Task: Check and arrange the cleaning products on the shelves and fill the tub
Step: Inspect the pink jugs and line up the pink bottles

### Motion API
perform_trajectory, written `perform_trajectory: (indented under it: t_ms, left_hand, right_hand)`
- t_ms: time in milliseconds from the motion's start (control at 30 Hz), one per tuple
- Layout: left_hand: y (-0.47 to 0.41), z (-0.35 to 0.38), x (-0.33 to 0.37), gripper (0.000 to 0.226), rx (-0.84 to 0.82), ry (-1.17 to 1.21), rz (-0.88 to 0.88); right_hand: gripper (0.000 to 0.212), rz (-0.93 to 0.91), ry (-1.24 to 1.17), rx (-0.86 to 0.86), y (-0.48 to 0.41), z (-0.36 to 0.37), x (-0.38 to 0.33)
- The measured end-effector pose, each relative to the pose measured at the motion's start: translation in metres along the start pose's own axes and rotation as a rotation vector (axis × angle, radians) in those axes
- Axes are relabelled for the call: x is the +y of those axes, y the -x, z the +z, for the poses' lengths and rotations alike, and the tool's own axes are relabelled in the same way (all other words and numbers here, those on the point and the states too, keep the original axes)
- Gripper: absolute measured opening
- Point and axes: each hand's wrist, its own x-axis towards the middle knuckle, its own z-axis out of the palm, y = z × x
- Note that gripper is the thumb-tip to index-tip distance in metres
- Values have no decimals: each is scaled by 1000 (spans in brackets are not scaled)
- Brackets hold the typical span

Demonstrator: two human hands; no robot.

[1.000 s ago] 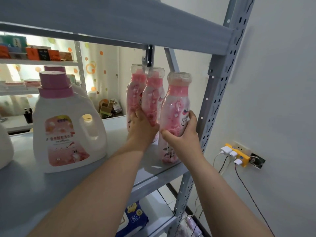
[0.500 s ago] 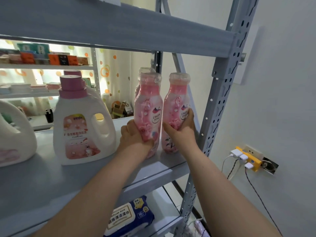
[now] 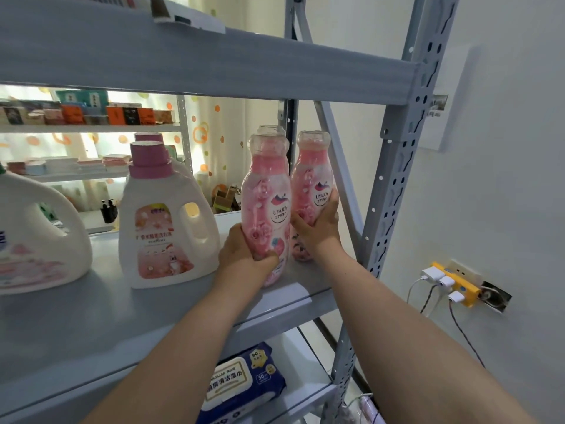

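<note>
Front bottle [image 3: 265, 206] advanced, rear bottle [image 3: 270, 129] mostly hidden

Bright overexposed backlight behind shelves, wide-angle edge distortion.

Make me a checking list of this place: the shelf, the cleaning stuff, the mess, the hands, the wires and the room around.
Surface: grey metal shelf, carrying bottles and jugs.
Job's things: front pink bottle, right pink bottle, third pink bottle behind them; white jugs leftward; wipes pack on the lower shelf.
Clutter: light packs overhang the upper shelf.
Hands: left hand grips the front pink bottle; right hand grips the right pink bottle.
Cables: white plugs in a yellow adapter, cords hanging.
Surroundings: white wall right; box shelf, dotted curtain behind.
</note>
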Motion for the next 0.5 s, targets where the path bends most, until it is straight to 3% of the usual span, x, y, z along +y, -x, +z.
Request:
perform_trajectory:
  t_ms: [267, 400, 500]
  left_hand:
    - [9, -5, 3, 56, -77, 124, -27]
    - [18, -15, 7, 57, -115, 39, 4]
    - [36, -23, 12, 51, -118, 25, 23]
  right_hand:
    - [105, 66, 102, -143, 29, -9, 31]
    - [62, 15, 180, -190, 58, -20, 25]
    - [47, -11, 136, -262, 91, -28, 15]
